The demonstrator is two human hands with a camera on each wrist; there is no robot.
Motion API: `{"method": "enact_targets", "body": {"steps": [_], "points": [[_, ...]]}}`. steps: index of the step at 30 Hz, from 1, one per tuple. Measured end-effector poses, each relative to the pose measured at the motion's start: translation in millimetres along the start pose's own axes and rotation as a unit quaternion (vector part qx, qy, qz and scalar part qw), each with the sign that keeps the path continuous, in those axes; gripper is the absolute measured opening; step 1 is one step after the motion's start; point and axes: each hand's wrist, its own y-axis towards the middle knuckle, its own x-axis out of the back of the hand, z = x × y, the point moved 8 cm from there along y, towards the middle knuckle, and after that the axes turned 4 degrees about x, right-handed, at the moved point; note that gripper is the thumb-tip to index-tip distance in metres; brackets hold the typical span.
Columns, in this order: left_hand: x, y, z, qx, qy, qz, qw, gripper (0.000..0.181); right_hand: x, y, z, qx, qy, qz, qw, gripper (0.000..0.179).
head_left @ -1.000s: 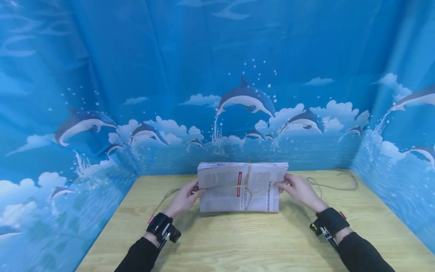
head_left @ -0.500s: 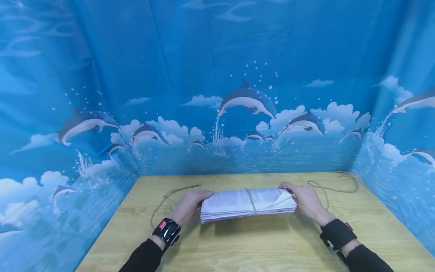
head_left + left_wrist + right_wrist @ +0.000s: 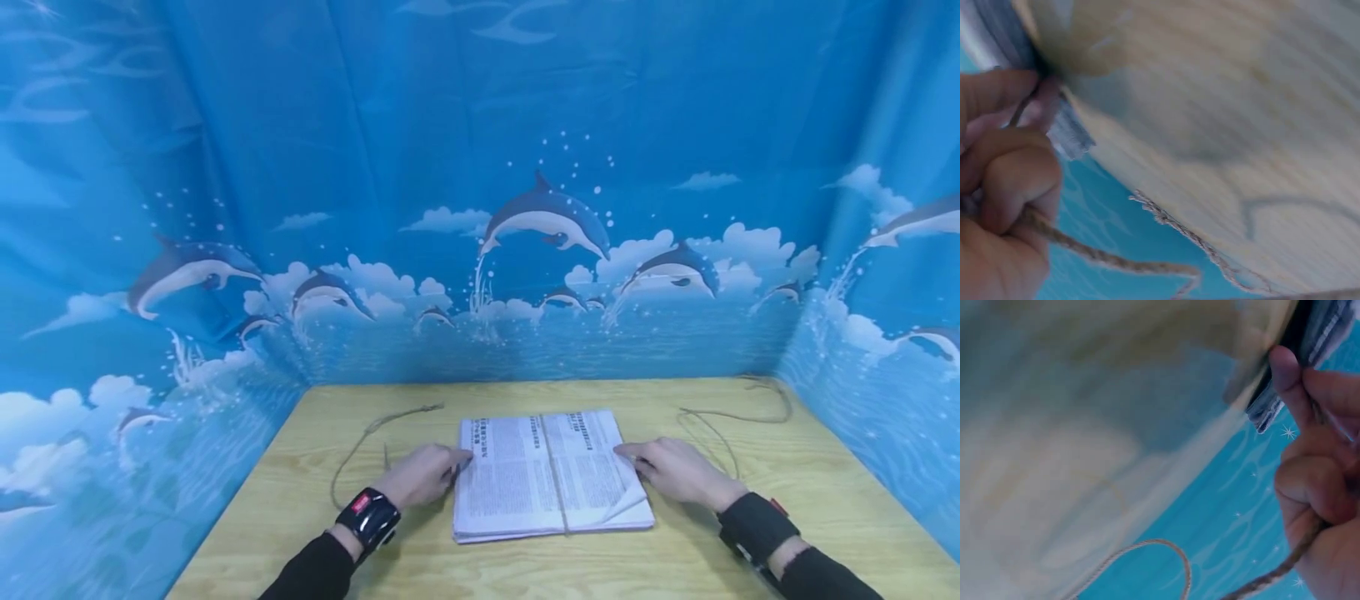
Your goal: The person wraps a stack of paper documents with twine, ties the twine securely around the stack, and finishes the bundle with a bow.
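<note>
A stack of folded newspapers (image 3: pixel 510 492) lies flat on the table, one strand of twine (image 3: pixel 556 479) running over it from back to front. At its left edge is my left hand (image 3: pixel 422 477), index finger reaching to the paper. The left wrist view shows that hand's curled fingers (image 3: pixel 1019 181) gripping a length of twine (image 3: pixel 1104 256). My right hand (image 3: pixel 678 471) is at the opposite edge, fingertips by the paper. Its curled fingers (image 3: pixel 1313 481) also hold twine (image 3: pixel 1279 572) in the right wrist view. The stack's underside is hidden.
Loose twine (image 3: pixel 351 454) trails on the wooden table (image 3: pixel 525 575) to the left, and another length (image 3: pixel 750 418) loops toward the back right corner. A blue dolphin-print curtain (image 3: pixel 420 167) encloses the back and both sides.
The stack, tipped up with crossed twine facing me, has turned over toward me and come down flat, a different page on top. Both hands came down with it.
</note>
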Motion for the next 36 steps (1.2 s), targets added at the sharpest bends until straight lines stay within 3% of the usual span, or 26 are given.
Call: {"method": "enact_targets", "body": {"steps": [3, 8, 17, 22, 24, 27, 31, 34, 36], "points": [[0.4, 2.5, 1.5, 0.022, -0.012, 0.014, 0.9996, 0.039, 1, 5.6, 1, 0.004, -0.001, 0.004, 1.0000, 0.031], [1.9, 4.0, 3.1, 0.015, 0.016, 0.009, 0.9997, 0.040, 1, 11.3, 1, 0.016, 0.002, 0.019, 0.9997, 0.033], [-5.0, 1.6, 20.6, 0.036, -0.022, 0.045, 0.9981, 0.057, -6, 2.3, -18, 0.005, 0.105, 0.084, 0.9909, 0.044], [-4.7, -2.2, 21.1, 0.032, -0.021, 0.037, 0.9986, 0.057, -4, -4.3, -23, 0.010, 0.107, 0.091, 0.9900, 0.042], [-3.8, -5.3, 20.3, 0.028, -0.026, 0.029, 0.9988, 0.051, -1, -7.7, -25, 0.012, 0.082, 0.073, 0.9939, 0.032], [0.0, -8.6, 21.1, 0.026, -0.051, 0.022, 0.9981, 0.027, 7, -13.8, -32, 0.001, 0.049, 0.041, 0.9980, 0.010], [10.8, -11.9, 26.2, 0.026, -0.074, 0.019, 0.9968, 0.013, 27, -22.9, -42, 0.014, 0.020, -0.010, 0.9996, 0.019], [25.7, -16.1, 29.8, 0.026, 0.000, -0.025, 0.9993, 0.011, 48, -31.3, -44, 0.033, -0.045, -0.083, 0.9950, 0.014], [37.3, -17.5, 31.0, 0.027, 0.078, -0.074, 0.9938, 0.011, 64, -36.2, -45, 0.026, -0.103, -0.138, 0.9847, 0.009]]}}
